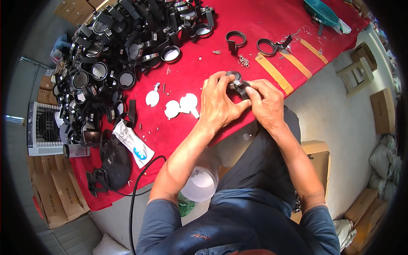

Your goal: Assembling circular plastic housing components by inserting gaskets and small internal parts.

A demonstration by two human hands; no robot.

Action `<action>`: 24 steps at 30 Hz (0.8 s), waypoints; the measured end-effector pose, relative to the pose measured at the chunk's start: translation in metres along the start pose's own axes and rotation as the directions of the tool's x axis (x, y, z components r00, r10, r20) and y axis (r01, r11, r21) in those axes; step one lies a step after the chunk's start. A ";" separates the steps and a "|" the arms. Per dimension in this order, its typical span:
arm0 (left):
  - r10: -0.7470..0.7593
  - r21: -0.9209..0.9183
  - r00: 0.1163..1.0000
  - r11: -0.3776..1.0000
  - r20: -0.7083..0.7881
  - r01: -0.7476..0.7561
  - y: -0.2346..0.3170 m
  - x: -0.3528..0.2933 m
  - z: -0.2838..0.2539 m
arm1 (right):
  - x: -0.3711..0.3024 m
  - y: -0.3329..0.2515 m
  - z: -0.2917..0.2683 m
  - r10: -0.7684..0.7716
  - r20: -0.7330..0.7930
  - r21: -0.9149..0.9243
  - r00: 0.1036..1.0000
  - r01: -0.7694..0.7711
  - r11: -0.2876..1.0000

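Both hands are at the near edge of the red-covered table [199, 63], closed around one black ring-shaped part [236, 80] with a silver metal band and a black tab. My left hand [219, 102] grips its ring side, fingertips at the top and thumb stretched below. With thumb and bent fingers, my right hand [267, 102] pinches the tab side; the palms hide much of the piece. Left of my left hand lie flat white discs [172, 109]. Beyond the hands are a black ring with a tab [232, 46], a second black ring [258, 45] and small metal clips [243, 60].
A tall heap of similar black ring parts [148, 25] covers the far left. Yellow strips [274, 73] and a teal basin [325, 15] are right. Nearer left lie a white tube-shaped packet [134, 142] and black mesh item [117, 159]. A white bucket [199, 187] stands below, beside a black cable [132, 204].
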State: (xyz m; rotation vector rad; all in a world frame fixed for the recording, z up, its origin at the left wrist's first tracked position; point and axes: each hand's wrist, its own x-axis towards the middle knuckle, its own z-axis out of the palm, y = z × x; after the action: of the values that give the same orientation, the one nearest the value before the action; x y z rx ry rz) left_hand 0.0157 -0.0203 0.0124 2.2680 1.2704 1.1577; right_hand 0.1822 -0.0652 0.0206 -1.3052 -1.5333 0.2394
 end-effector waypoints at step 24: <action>0.064 -0.306 0.997 0.949 -0.038 -0.072 -0.004 0.001 -0.001 | 0.019 -0.037 -0.012 0.142 0.108 -0.030 0.984 -0.140 0.990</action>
State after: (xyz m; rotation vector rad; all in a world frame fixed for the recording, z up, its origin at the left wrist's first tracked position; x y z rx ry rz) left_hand 0.0130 -0.0171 0.0112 2.0841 0.9487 1.3136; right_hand 0.1725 -0.0691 0.0628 -1.4409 -1.5400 0.3907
